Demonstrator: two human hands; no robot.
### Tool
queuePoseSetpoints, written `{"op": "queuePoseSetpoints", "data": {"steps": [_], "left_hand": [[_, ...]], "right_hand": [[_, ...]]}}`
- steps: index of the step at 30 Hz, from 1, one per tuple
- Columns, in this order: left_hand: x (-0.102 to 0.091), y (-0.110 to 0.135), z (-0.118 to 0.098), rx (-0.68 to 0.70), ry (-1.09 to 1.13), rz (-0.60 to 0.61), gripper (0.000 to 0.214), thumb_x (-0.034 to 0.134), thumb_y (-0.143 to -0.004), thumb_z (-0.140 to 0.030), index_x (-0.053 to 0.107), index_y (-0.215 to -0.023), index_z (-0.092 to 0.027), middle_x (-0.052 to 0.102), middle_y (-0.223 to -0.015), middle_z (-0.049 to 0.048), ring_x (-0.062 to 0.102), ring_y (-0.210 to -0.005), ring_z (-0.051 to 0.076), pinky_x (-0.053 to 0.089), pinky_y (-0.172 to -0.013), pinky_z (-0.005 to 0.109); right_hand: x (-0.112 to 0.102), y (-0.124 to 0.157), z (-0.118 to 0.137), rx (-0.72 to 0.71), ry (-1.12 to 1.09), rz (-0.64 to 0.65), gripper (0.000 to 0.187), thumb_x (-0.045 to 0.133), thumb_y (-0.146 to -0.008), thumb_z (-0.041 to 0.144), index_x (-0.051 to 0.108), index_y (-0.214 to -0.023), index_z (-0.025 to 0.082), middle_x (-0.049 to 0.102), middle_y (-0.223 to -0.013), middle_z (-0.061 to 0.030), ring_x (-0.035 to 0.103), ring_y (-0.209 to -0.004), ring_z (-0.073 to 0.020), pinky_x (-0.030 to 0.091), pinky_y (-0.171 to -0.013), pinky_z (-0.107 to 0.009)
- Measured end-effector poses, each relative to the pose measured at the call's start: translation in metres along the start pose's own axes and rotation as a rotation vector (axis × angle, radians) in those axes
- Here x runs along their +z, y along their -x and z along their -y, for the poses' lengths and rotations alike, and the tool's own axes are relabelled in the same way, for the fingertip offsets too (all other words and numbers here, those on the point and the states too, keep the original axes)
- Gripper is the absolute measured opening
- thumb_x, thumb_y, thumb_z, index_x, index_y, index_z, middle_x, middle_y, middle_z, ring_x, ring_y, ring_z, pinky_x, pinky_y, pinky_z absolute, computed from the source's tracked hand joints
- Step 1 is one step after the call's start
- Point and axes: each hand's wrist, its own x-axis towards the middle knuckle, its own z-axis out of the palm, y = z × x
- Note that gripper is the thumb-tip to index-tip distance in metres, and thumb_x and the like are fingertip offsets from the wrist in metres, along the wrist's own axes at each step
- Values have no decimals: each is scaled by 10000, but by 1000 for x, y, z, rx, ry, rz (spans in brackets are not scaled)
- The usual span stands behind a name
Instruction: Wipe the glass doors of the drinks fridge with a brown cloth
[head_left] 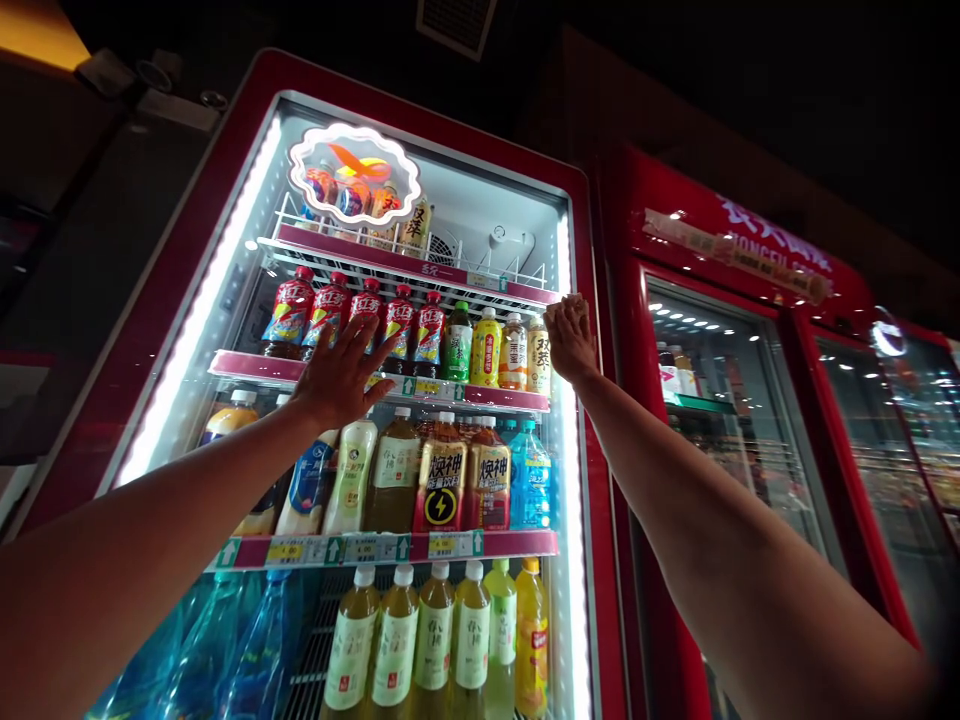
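Observation:
A red drinks fridge [225, 130] with a lit glass door stands in front of me, seen from below. My left hand [341, 375] lies flat and spread on the glass, over the row of red-labelled bottles [360, 315] on the second shelf. My right hand [571, 338] is up at the door's right edge, fingers curled round the frame beside a pale tea bottle [538, 357]. Below are shelves of tea and energy drink bottles [442, 480] and yellow-green bottles [435, 640].
A second red fridge [720, 260] with glass doors stands right beside the first, on the right. A round lit sticker [354, 175] sits on the upper glass. The surroundings are dark, with a ceiling vent [454, 20] above.

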Motion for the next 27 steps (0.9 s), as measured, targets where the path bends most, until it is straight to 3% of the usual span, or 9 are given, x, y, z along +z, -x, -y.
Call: {"op": "queuePoseSetpoints", "data": {"steps": [2,6,12,17,23,27], "left_hand": [[0,0,0,-1,-11,6,663,322,-1010,-593,182,-1623,-383,143,-1742,56,79,-1611,314,24,-1272,624],[0,0,1,4,-19,9,671,371,-1009,-547,170,-1628,-386,128,-1744,54,63,-1612,311,31,-1273,622],[-1,2,0,15,-9,-11,645,325,-1021,-573,218,-1616,-347,121,-1744,61,66,-1612,316,23,-1280,605],[-7,4,-5,19,-18,-6,636,195,-1044,-599,246,-1595,-286,146,-1740,62,87,-1606,322,25,-1282,603],[-4,4,-4,1,-1,-6,622,308,-1029,-580,283,-1581,-295,152,-1739,71,111,-1604,331,23,-1286,605],[-2,4,-3,-12,14,-27,592,396,-1006,-522,360,-1559,-314,236,-1714,64,149,-1601,310,48,-1297,567]], "right_hand": [[1,6,-3,35,-55,4,613,206,-1062,449,273,-1645,272,221,-1731,-11,84,-1617,-263,221,-1279,-624],[4,19,1,246,-147,-5,634,190,-1055,474,228,-1656,277,178,-1741,-30,39,-1617,-307,186,-1247,-707],[6,31,6,85,-130,12,608,199,-1060,463,259,-1646,308,175,-1741,29,39,-1621,-224,167,-1299,-592],[8,35,27,271,-115,-3,654,175,-1050,440,245,-1653,198,166,-1743,-56,62,-1615,-315,204,-1257,-680],[9,45,38,30,-92,48,617,177,-1051,455,242,-1649,317,148,-1745,64,18,-1620,-228,143,-1307,-580],[10,44,44,185,-103,44,646,179,-1048,462,212,-1660,255,128,-1752,0,16,-1615,-319,154,-1268,-675]]}}
